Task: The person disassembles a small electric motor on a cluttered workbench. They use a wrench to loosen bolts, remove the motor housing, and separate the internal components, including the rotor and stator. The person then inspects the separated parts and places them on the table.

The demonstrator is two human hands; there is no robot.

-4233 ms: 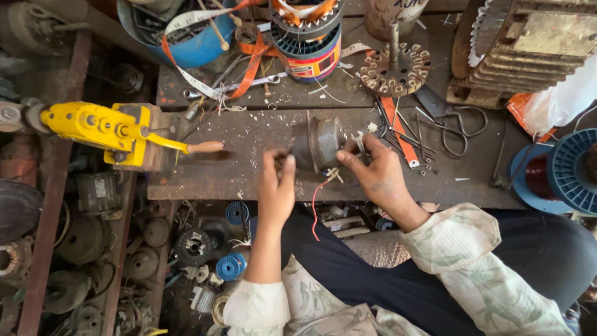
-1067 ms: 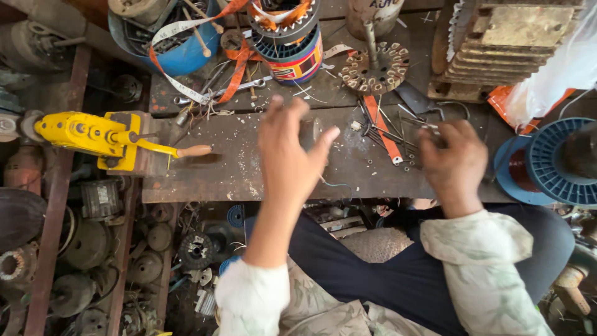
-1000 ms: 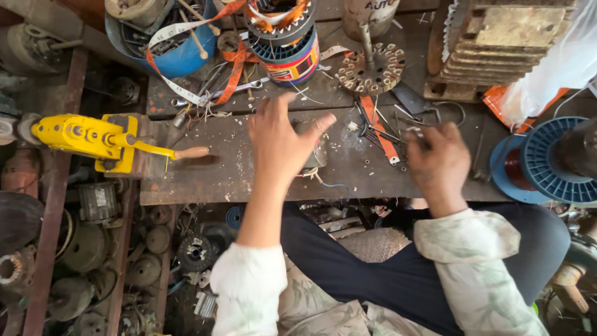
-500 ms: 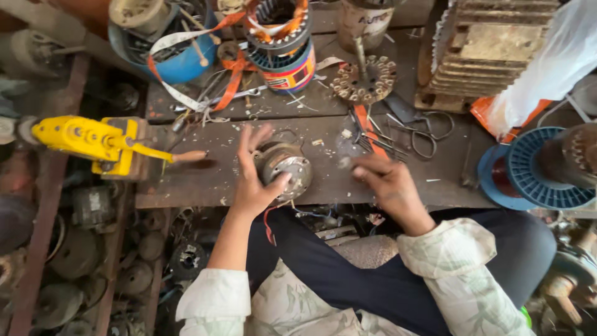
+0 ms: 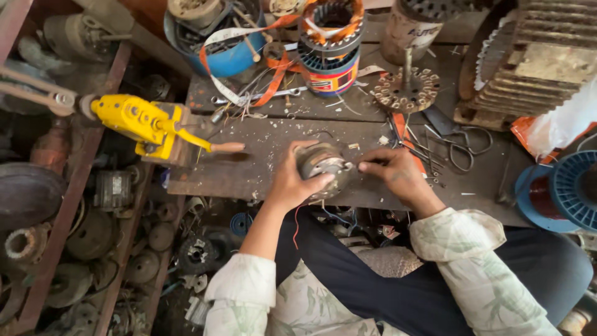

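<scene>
A small round metal motor part [image 5: 321,168] with trailing red and blue wires sits at the near edge of a worn wooden bench [image 5: 249,165]. My left hand [image 5: 291,180] wraps around its left side, thumb under its front. My right hand [image 5: 392,175] is just to its right, fingers pinched together at the part's rim; whether they hold a wire or a small piece I cannot tell.
A yellow winding tool [image 5: 140,121] with a wooden handle is clamped at the bench's left end. Scissors [image 5: 457,146], a perforated metal disc [image 5: 405,90], a wound stator [image 5: 329,43] and a blue tub [image 5: 217,43] lie behind. A blue spool [image 5: 563,190] stands right; motor scrap fills the floor left.
My left hand came down from spread open above the bench and gripped the motor part. My right hand moved left from the scissors area to the part's edge.
</scene>
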